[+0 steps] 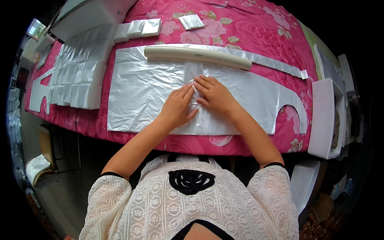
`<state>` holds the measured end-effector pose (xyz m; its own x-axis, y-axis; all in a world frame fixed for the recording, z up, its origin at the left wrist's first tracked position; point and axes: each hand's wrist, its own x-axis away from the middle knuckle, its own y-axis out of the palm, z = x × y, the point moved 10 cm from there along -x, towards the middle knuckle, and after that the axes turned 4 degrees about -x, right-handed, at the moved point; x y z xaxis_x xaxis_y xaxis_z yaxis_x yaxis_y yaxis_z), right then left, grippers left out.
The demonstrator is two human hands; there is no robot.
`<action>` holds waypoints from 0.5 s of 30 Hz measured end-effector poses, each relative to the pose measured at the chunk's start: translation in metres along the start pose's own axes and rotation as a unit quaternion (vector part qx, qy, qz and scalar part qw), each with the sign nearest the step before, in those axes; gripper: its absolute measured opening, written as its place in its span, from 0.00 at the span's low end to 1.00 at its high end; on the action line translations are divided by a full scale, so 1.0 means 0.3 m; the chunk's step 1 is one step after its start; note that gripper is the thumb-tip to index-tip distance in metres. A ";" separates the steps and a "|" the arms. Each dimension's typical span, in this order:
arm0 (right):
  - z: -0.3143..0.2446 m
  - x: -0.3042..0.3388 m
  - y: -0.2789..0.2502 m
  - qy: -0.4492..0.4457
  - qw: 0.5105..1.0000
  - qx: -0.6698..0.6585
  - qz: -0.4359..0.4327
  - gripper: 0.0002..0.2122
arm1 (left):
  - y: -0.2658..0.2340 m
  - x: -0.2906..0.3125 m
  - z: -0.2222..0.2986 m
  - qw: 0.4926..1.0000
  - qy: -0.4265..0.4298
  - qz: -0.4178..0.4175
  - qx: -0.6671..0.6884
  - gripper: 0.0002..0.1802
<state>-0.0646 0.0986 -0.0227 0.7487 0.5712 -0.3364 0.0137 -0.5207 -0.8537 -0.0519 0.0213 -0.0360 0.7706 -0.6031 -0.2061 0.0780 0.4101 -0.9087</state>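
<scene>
A thin white plastic apron [144,92] lies spread across the table, with a curved cut-out and a strap at its right end. My left hand [179,103] rests flat on the film near the middle, fingers stretched forward. Beside it my right hand [213,93] lies palm down, fingers extended, its fingertips close to those of the left. Neither hand grips anything. Just beyond my fingers, a long cream-coloured pipe [200,55] lies across the apron's far edge.
A pink floral cloth [256,34] covers the table. Stacks of folded plastic packets [80,76] stand at left, with smaller piles [138,29] behind and a single packet [191,22] farther back. White foam boxes [322,116] stand at right; a chair [47,150] is lower left.
</scene>
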 end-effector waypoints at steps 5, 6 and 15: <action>0.055 -0.025 0.009 0.021 0.999 -0.024 -0.031 0.20 | -0.008 -0.003 0.003 1.000 0.004 0.023 -0.012 0.34; 0.057 -0.027 0.005 0.026 0.999 -0.032 -0.027 0.20 | -0.014 -0.007 0.008 0.999 0.011 0.032 -0.022 0.32; 0.034 -0.005 0.003 0.008 0.999 -0.043 0.028 0.16 | -0.007 0.007 0.029 0.996 0.084 -0.002 -0.039 0.24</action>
<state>-0.0725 0.1038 -0.0271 0.7600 0.5307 -0.3752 0.0284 -0.6039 -0.7965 -0.0450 0.0252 -0.0313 0.6538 -0.7128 -0.2537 0.0269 0.3570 -0.9337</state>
